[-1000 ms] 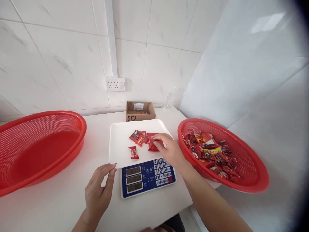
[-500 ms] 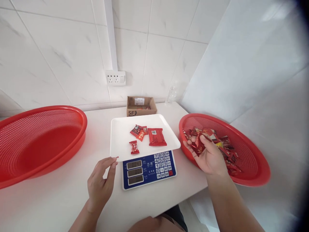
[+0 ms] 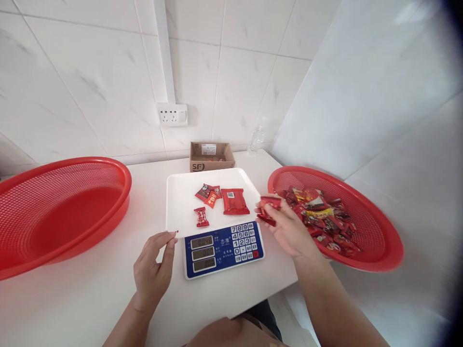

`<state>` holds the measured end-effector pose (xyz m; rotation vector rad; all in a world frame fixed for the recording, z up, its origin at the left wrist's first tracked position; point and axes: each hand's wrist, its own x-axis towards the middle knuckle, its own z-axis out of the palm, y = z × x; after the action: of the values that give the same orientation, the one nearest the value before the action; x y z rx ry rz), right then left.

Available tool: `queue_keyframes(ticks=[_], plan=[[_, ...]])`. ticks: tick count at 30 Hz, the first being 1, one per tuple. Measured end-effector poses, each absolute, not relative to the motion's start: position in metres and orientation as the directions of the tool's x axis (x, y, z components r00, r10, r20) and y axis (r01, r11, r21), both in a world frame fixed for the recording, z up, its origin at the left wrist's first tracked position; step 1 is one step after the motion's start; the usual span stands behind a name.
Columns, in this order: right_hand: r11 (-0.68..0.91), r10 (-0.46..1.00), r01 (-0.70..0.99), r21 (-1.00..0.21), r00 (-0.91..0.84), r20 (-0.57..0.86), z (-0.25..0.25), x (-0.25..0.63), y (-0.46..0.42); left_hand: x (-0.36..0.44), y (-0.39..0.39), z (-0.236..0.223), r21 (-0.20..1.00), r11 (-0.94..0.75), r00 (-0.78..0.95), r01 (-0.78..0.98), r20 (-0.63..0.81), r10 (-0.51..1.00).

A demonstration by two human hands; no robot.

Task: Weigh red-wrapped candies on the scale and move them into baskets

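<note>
My right hand (image 3: 285,226) is closed around a red snack packet (image 3: 270,202), just off the right edge of the white weighing tray (image 3: 184,197). My left hand (image 3: 155,262) has thumb and forefinger pinched at the tray's front left corner. On the tray lie a large red packet (image 3: 235,201), a small cluster of red packets (image 3: 209,193) and a single small wrapped piece (image 3: 201,217). Under the tray is the scale's blue panel (image 3: 224,250) with its displays and keypad. The underside of the held packet is hidden by my fingers.
To the right, a red perforated basket (image 3: 383,241) holds many mixed packets. Another red basket (image 3: 121,193) stands at the left. Behind the scale are a cardboard box (image 3: 212,166) and a clear plastic bottle (image 3: 257,139). A wall socket (image 3: 172,114) sits above the table.
My right hand has moved left from over the right basket to the tray's right edge, carrying the red snack packet. My left hand stays at the tray corner.
</note>
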<state>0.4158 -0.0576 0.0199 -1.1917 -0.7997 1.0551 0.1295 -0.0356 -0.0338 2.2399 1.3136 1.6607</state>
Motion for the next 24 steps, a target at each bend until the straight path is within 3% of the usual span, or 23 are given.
queue_keyframes(ticks=[4,9,18,24], plan=[[0.036,0.992,0.127,-0.991,0.116,0.051,0.026,0.391,-0.047,0.129,-0.035,-0.034,0.501,-0.635,0.057,0.588,0.758,0.65],[0.236,0.955,0.558,-0.796,0.018,0.296,0.03,0.371,-0.033,0.128,-0.034,-0.034,0.474,-0.633,0.065,0.612,0.768,0.637],[0.263,0.875,0.773,-0.577,0.061,0.481,0.024,0.387,-0.04,0.129,-0.035,-0.034,0.454,-0.632,0.078,0.628,0.772,0.631],[0.037,0.819,0.894,-0.447,0.229,0.526,0.012,0.441,-0.073,0.123,-0.028,-0.034,0.427,-0.558,0.076,0.712,0.742,0.666]])
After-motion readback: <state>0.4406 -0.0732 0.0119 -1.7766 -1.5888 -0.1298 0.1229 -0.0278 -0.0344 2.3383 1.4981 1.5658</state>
